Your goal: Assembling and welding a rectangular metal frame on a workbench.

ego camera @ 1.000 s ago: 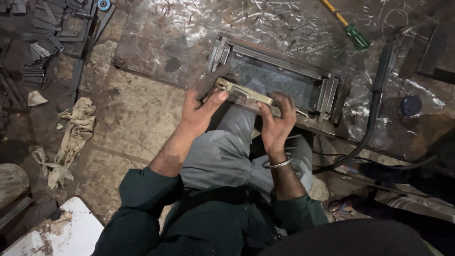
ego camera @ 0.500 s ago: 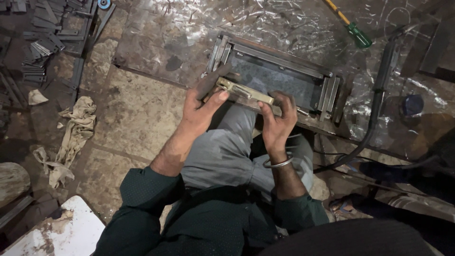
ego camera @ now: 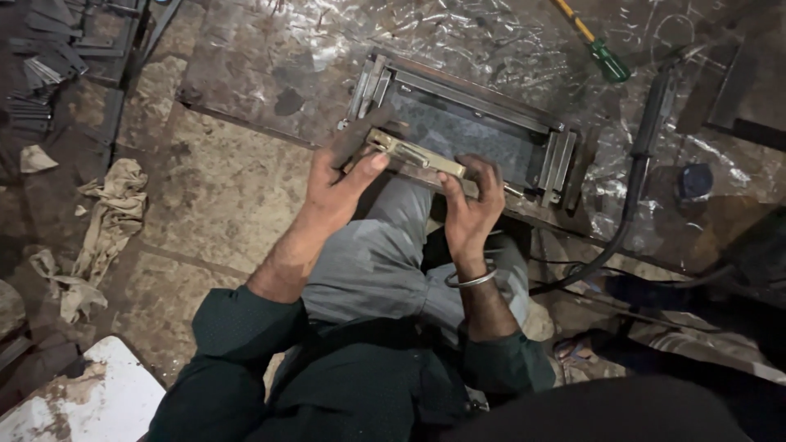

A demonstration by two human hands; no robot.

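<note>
Both hands, the left hand [ego camera: 340,176] and the right hand [ego camera: 471,205], grip the metal bar [ego camera: 422,155] (fingers curled tight) against the frame [ego camera: 475,102].

Stone-slab floor [ego camera: 221,205], stained and dusty, joints visible between slabs. Over its upper part lies a scratched, shiny metal sheet [ego camera: 278,57]. On the sheet: a rectangular metal frame [ego camera: 471,131], set at a slant; a green-handled screwdriver [ego camera: 602,53] near the top edge; a dark cable [ego camera: 634,188] curving down along the right side; a small dark blue cap [ego camera: 694,180] just beside the cable. On bare floor at left: a crumpled dirty rag [ego camera: 98,233], a smaller scrap [ego camera: 34,158], and a heap of dark metal pieces [ego camera: 41,65] in the top corner. White board [ego camera: 90,401] at lower left.
</note>
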